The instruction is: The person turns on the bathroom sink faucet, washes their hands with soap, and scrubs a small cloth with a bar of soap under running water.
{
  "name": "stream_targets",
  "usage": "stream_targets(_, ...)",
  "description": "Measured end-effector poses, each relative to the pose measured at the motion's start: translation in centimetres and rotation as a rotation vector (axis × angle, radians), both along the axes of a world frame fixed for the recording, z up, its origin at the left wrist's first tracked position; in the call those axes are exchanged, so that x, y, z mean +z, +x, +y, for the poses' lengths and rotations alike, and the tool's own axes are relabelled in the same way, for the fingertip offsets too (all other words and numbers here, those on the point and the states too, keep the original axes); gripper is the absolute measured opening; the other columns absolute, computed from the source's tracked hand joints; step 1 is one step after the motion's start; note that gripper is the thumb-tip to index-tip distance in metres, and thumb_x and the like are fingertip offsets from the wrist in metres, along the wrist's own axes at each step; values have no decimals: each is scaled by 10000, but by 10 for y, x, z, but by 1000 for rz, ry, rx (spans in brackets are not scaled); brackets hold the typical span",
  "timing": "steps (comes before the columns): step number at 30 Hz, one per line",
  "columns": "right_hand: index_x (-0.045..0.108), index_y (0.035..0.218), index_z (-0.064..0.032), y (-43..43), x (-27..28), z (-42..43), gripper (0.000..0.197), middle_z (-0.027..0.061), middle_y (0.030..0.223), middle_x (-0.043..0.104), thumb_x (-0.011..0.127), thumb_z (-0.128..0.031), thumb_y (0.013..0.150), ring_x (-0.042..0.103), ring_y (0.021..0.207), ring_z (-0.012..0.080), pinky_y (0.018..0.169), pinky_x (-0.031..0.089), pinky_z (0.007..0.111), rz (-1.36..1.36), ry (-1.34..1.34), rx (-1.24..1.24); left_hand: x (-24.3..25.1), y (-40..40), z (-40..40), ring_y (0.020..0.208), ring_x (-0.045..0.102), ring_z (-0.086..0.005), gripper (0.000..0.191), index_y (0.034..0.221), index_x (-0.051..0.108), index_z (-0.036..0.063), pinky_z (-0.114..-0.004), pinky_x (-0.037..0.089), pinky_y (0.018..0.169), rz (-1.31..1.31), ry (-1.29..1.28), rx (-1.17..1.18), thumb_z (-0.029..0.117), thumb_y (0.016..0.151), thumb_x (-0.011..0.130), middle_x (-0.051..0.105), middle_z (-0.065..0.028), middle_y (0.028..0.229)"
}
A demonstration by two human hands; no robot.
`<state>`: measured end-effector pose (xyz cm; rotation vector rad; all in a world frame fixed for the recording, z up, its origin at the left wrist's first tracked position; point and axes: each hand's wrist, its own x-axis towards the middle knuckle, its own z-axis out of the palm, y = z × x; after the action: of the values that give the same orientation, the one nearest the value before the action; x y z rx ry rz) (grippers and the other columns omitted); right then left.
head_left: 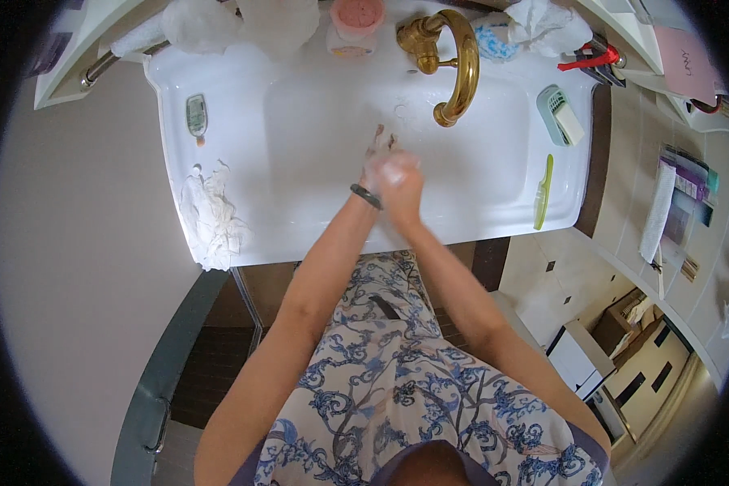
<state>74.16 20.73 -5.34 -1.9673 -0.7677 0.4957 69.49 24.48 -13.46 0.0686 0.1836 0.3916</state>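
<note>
My left hand (375,152) reaches over the white sink basin (316,121), a dark band (366,197) around its wrist. Its fingertips point towards the back of the basin, while the rest is largely covered. My right hand (404,182) is wrapped around it, blurred by motion, with white lather on the skin. Whether anything lies between the palms is hidden. A brass faucet (466,67) curves over the basin, just beyond and to the right of both hands. No running water shows under its spout.
On the right ledge are a soap dish (550,112) with a pale soap bar (568,124) and a green comb (544,191). Crumpled white cloth (212,219) and a small clear bottle (197,115) lie on the left ledge. A pink-lidded jar (357,18) stands behind the basin.
</note>
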Motion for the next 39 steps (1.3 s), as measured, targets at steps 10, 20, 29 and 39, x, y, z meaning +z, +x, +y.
stream_targets(10, 548, 751, 7, 23, -23, -5, 144, 133, 764, 607, 625, -114, 757, 583, 765, 242, 727, 449, 361, -198, -1, -18, 32, 11, 0, 942, 548, -163, 335, 1188, 451, 81, -292, 476, 805, 409, -57, -64, 300, 937, 413, 559, -58, 1043)
stream_targets(20, 558, 839, -29, 24, -16, -15, 100, 81, 870, 597, 577, -114, 791, 560, 892, 243, 796, 439, 348, 284, -38, -116, 53, 18, 5, 937, 549, -193, 332, 1150, 446, 98, -354, 460, 850, 347, -132, 22, 337, 920, 438, 560, -51, 957)
stream_targets(29, 582, 752, -9, 5, -8, -27, 188, 80, 863, 614, 570, -186, 814, 536, 943, 184, 813, 433, 325, 146, -37, 36, 28, 5, 14, 858, 546, -176, 366, 1117, 408, 138, -351, 505, 725, 529, -287, 200, 402, 891, 524, 476, -16, 950)
stream_targets(39, 584, 893, 8, -3, -5, -14, 160, 144, 915, 609, 569, -112, 789, 578, 875, 230, 764, 445, 370, -4, 25, 77, 58, 7, -1, 953, 531, -135, 251, 1043, 501, 115, -289, 454, 808, 654, -164, 73, 324, 904, 489, 556, -12, 1002)
